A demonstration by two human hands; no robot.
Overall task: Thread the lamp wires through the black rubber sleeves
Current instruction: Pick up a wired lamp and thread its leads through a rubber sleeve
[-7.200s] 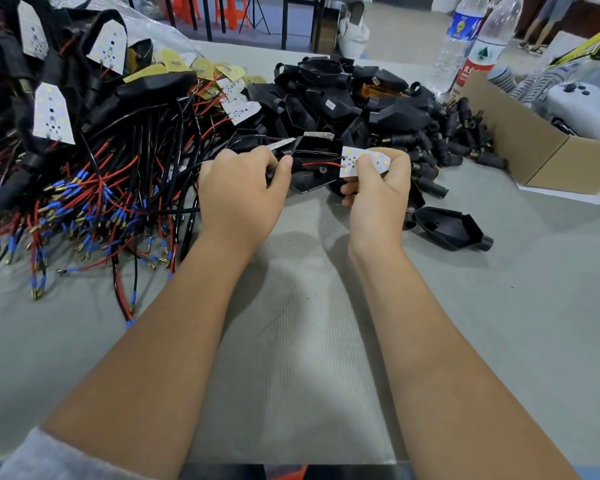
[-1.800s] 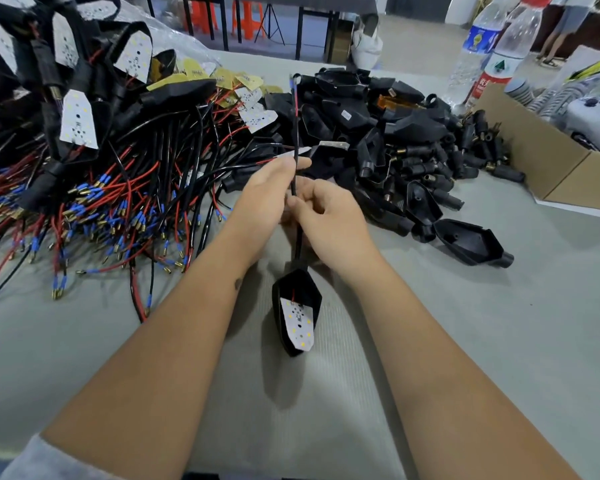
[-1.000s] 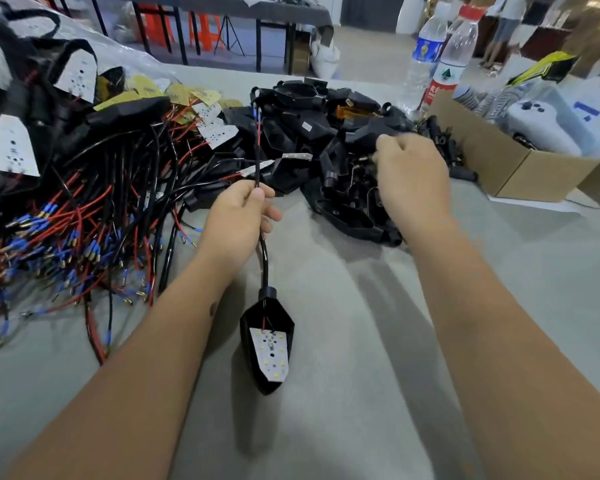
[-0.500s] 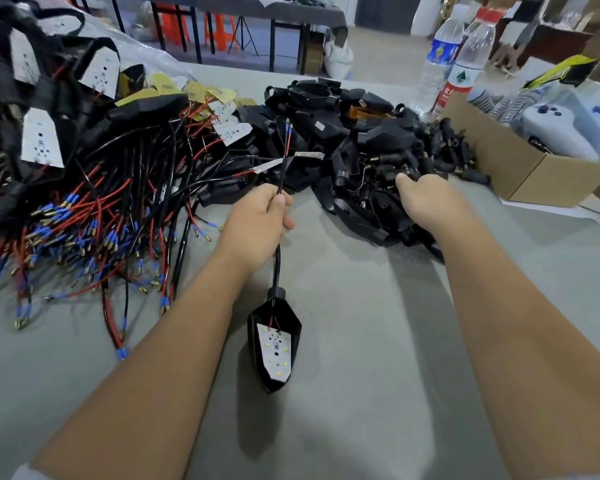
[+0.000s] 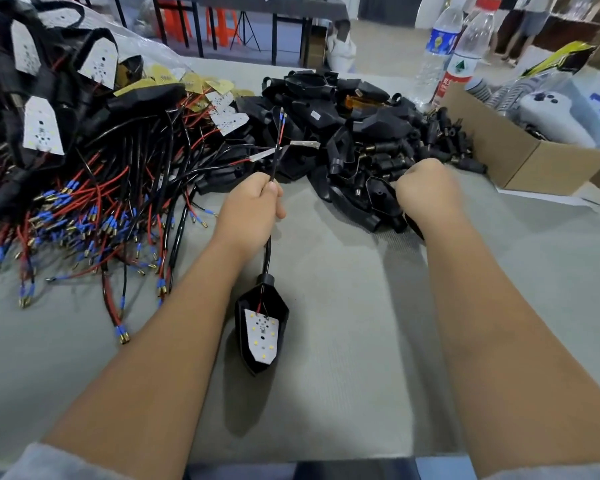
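Note:
My left hand [image 5: 252,211] grips the red and black lamp wires [image 5: 278,133], whose blue-tipped ends stick up above the fist. Below it the wires run in black tubing down to a black lamp housing [image 5: 246,317] with a white LED board [image 5: 262,336], which hangs over the table. My right hand [image 5: 428,192] is curled into a fist at the near edge of the pile of black housings and rubber sleeves [image 5: 357,133]. A black part [image 5: 412,225] shows under that fist; how much of it the fingers hold is hidden.
A heap of wired lamps with red and black leads [image 5: 94,202] covers the left of the grey table [image 5: 343,341]. A cardboard box [image 5: 520,161] stands at the right, with two plastic bottles [image 5: 465,53] behind the pile.
My right hand has drawn back from the pile toward me and closed into a fist. My left hand keeps its grip on the wires, with the housing still hanging.

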